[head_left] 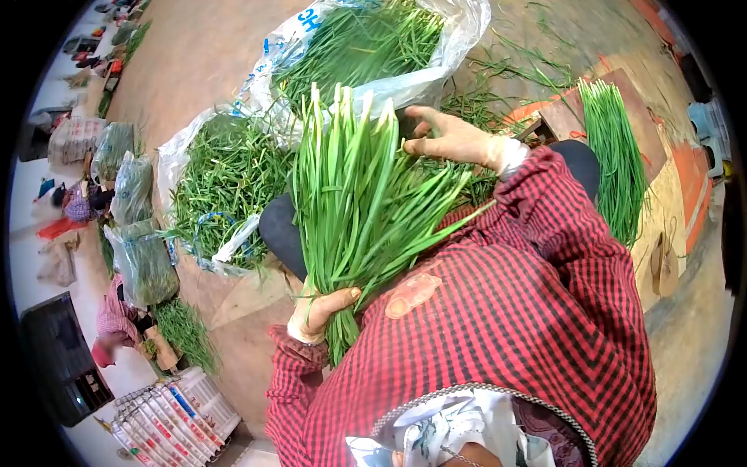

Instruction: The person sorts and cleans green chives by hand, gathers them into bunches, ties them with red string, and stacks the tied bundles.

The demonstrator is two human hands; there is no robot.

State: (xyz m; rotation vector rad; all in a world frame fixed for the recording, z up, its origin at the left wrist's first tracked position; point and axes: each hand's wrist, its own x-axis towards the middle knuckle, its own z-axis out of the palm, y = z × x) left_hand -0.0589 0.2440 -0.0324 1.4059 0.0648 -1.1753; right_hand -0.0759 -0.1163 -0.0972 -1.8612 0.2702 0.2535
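A thick bunch of long green stalks with pale ends (350, 194) stands over my lap, pale ends up. My left hand (320, 310) is closed round its lower, leafy part. Beside the upper right of the bunch, my right hand (455, 140) has its fingers apart, with the thumb and fingertips near the stalks; whether they touch is unclear. Beyond the bunch lies an open plastic bag (467, 35) full of loose green stalks (366, 47). Another open bag (173, 159), heaped with short green pieces (229, 175), is at the left.
A neat green bundle (611, 156) lies on a board (562, 121) at the right, near sandals (664, 265). Filled plastic bags (140, 261), stacked crates (175, 420) and a co-worker in a checked sleeve (117, 315) are at the left. Scattered stalks (537, 66) lie beyond.
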